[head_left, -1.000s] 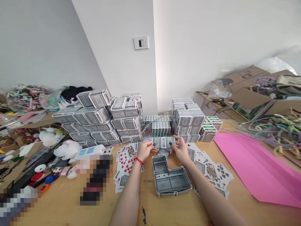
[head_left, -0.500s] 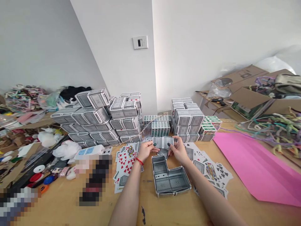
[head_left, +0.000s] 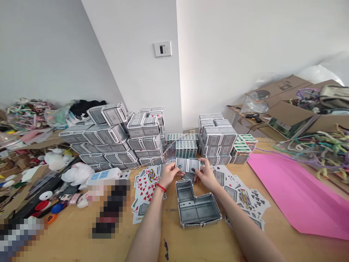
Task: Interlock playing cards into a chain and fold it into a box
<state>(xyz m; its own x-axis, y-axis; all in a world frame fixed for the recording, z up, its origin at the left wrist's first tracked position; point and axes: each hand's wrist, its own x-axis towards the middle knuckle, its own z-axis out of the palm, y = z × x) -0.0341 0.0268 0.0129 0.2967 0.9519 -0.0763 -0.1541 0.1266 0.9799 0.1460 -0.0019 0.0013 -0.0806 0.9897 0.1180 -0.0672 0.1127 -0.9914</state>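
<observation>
Both hands hold up a strip of joined playing cards (head_left: 188, 165), its patterned grey backs facing me. My left hand (head_left: 169, 174) pinches its left end, thumb on the front. My right hand (head_left: 205, 175) grips the right end, with the thumb pressed on the face. Just below the strip, another grey-backed card piece (head_left: 188, 177) shows partly; what supports it is hidden. Nearer me on the table stands an open L-shaped tray made of cards (head_left: 200, 214). Loose playing cards (head_left: 145, 187) lie left of my left hand, and more cards (head_left: 245, 200) spread beside my right forearm.
Stacked card-built blocks (head_left: 109, 138) rise at the back left, with another stack (head_left: 219, 138) at the back right. Green card boxes (head_left: 186, 149) stand between them. A pink sheet (head_left: 297, 196) covers the right side. A white power strip (head_left: 103, 176) lies left, near assorted clutter.
My right thumb and fingers have shifted slightly left along the card strip. The strip's right end has drawn in a little, while my left hand stays nearly still. The tray has not moved.
</observation>
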